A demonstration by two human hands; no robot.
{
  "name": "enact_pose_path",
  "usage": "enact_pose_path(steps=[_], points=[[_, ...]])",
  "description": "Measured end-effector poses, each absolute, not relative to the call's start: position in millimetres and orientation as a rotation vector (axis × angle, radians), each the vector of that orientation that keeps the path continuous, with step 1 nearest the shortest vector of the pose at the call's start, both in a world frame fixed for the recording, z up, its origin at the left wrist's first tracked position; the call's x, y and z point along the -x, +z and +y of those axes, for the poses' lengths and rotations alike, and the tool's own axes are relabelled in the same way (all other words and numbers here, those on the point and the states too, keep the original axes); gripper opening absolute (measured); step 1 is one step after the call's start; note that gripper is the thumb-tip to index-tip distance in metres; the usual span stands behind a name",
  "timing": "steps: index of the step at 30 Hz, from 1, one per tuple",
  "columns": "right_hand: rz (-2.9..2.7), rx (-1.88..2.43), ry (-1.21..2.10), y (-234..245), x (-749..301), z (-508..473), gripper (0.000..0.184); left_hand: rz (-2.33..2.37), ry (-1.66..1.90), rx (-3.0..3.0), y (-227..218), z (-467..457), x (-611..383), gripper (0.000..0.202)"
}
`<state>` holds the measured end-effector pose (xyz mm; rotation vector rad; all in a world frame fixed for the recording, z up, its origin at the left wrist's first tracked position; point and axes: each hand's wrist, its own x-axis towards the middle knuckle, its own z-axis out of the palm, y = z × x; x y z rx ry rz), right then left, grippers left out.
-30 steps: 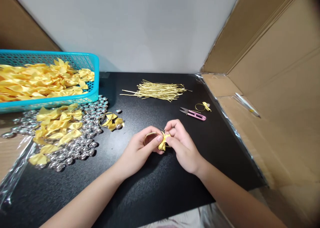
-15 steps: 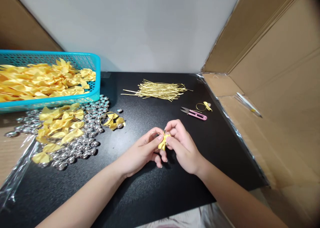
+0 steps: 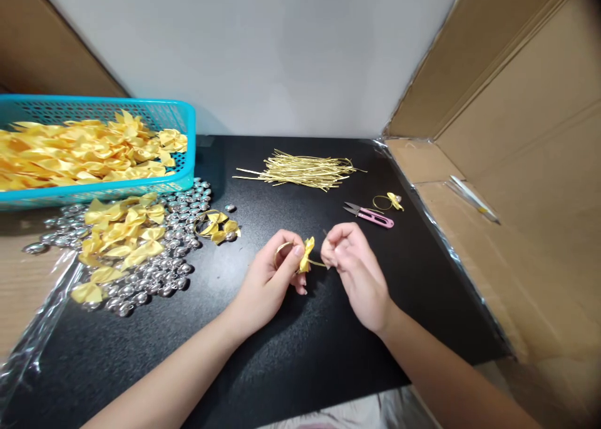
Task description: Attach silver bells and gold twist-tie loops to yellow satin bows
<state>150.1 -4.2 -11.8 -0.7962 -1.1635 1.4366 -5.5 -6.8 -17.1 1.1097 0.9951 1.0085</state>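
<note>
My left hand (image 3: 272,279) pinches a small yellow satin bow (image 3: 307,254) with a loop of gold wire behind its fingers, just above the black mat (image 3: 291,347). My right hand (image 3: 354,269) is closed on the free end of the gold wire tie (image 3: 318,263), which runs from the bow to its fingertips. The two hands are a few centimetres apart, at the middle of the mat.
A bundle of gold wire ties (image 3: 300,169) lies at the back. Pink snips (image 3: 370,215) and a finished bow on a ring (image 3: 389,201) lie right. Left: teal basket (image 3: 185,166) of bows, loose yellow bows (image 3: 122,235) on silver bells (image 3: 173,272). A cardboard box (image 3: 516,185) is at the right.
My right hand has drawn away to the right of the bow, pulling the wire end out straight. The left hand keeps its pinch on the bow.
</note>
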Motion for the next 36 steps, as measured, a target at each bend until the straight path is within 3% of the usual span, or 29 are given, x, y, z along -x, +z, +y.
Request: enact_pose_path(steps=[3, 9, 14, 24, 31, 36], points=[[-1.057, 0.739, 1.393, -5.8, -152.8, -2.3, 0.011, 1.094, 1.046, -1.346, -17.5, -7.0, 9.3, 0.017], [-0.945, 0.685, 1.52, 13.5, -160.3, 2.9, 0.004, 1.2, 1.05, -1.77, -14.8, -5.1, 11.4, 0.012], [-0.971, 0.658, 1.54, 18.5, -165.2, 5.8, 0.015, 1.252, 1.028, -1.997, -13.7, -2.2, 12.3, 0.01], [-1.582, 0.978, 0.921, 3.0, -159.9, -2.3, 0.017, 1.189, 1.081, -2.078, -10.7, -6.0, 12.1, 0.009], [-1.592, 1.039, 0.966, -1.2, -156.6, -1.9, 0.023, 1.223, 1.218, -2.025, -7.0, -9.1, 11.8, 0.01], [-1.643, 1.055, 0.863, 2.7, -156.6, -2.2, 0.018, 1.189, 1.297, -2.032, -8.6, -8.9, 13.9, 0.01]])
